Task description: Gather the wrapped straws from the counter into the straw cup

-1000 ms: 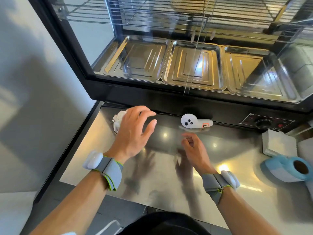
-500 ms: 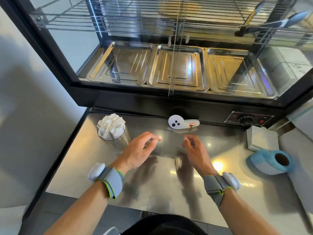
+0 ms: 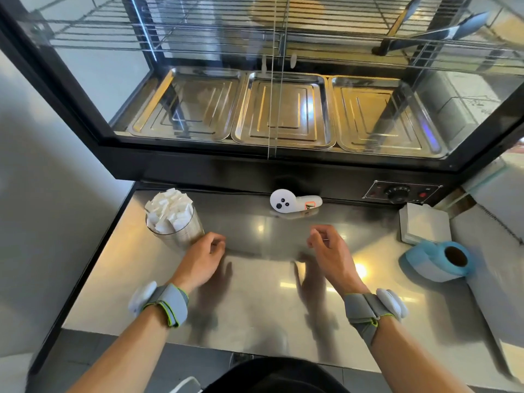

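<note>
Head cam: L hand [image 3: 202, 258] & R hand [image 3: 330, 252] hover over counter [image 3: 255, 307], fingers curled, grips empty.

My left grip [image 3: 202, 258]: bare, forearm unsleeved. Behind it, a grey fabric wrist strap [image 3: 170, 303] edged in lime green, carrying a white rounded pod on its outer side. My right grip [image 3: 330, 255]: bare likewise; matching grey strap [image 3: 364, 310], green trim, white pod outboard.
</note>
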`<action>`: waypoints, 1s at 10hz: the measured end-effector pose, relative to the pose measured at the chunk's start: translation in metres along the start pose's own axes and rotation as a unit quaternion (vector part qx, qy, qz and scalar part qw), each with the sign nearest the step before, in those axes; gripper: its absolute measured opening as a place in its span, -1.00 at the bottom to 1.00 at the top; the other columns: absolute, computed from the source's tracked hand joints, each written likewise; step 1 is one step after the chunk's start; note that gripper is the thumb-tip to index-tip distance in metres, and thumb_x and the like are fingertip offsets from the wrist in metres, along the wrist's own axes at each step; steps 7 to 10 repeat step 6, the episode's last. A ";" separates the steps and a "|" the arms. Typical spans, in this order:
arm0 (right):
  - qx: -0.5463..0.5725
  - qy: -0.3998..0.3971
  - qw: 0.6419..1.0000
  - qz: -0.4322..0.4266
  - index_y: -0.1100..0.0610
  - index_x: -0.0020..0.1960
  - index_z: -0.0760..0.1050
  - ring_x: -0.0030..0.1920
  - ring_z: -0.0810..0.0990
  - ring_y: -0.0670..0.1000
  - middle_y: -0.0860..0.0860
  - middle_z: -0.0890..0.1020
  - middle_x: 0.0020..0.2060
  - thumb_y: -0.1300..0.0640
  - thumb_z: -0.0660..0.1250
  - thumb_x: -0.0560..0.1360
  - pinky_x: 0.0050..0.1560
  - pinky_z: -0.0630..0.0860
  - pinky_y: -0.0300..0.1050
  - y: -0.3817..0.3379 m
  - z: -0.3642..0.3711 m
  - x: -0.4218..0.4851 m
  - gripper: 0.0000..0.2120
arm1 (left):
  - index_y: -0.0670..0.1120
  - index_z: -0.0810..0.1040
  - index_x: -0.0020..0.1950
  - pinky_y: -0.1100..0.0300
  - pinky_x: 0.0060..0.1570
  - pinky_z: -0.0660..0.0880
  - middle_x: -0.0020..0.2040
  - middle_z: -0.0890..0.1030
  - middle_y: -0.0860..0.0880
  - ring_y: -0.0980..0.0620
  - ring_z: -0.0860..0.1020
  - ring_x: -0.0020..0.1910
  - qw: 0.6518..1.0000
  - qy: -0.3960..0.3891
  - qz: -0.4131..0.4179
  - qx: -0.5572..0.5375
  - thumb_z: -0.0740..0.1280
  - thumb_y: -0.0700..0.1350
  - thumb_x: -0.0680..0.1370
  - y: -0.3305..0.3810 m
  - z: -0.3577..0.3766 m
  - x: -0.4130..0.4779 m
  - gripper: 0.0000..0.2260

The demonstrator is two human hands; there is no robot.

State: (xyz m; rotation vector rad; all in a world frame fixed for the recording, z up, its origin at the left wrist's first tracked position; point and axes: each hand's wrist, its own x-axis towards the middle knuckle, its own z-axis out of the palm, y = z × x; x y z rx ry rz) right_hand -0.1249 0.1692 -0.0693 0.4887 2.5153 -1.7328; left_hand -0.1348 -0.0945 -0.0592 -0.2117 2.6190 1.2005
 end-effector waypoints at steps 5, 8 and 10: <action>0.171 -0.138 0.968 0.121 0.17 -0.04 0.60 -0.16 0.69 0.07 0.12 0.71 -0.18 -0.16 0.16 0.61 0.00 0.60 -0.03 -0.025 -0.017 -0.011 -0.57 | -0.10 0.58 0.01 0.10 -0.15 0.63 -0.01 0.68 -0.19 -0.10 0.68 -0.09 0.945 -0.101 -0.027 -0.310 0.09 0.14 0.58 0.042 -0.021 -0.005 -0.61; 0.260 -0.171 0.942 0.127 0.17 -0.20 0.60 -0.31 0.68 0.06 0.12 0.68 -0.32 -0.21 0.16 0.58 -0.20 0.64 -0.10 -0.047 -0.022 -0.006 -0.50 | -0.10 0.57 -0.08 0.19 -0.36 0.57 -0.18 0.68 -0.12 -0.07 0.65 -0.26 0.906 -0.170 -0.005 -0.387 0.03 0.23 0.56 0.070 -0.027 -0.002 -0.51; 0.260 -0.171 0.942 0.127 0.17 -0.20 0.60 -0.31 0.68 0.06 0.12 0.68 -0.32 -0.21 0.16 0.58 -0.20 0.64 -0.10 -0.047 -0.022 -0.006 -0.50 | -0.10 0.57 -0.08 0.19 -0.36 0.57 -0.18 0.68 -0.12 -0.07 0.65 -0.26 0.906 -0.170 -0.005 -0.387 0.03 0.23 0.56 0.070 -0.027 -0.002 -0.51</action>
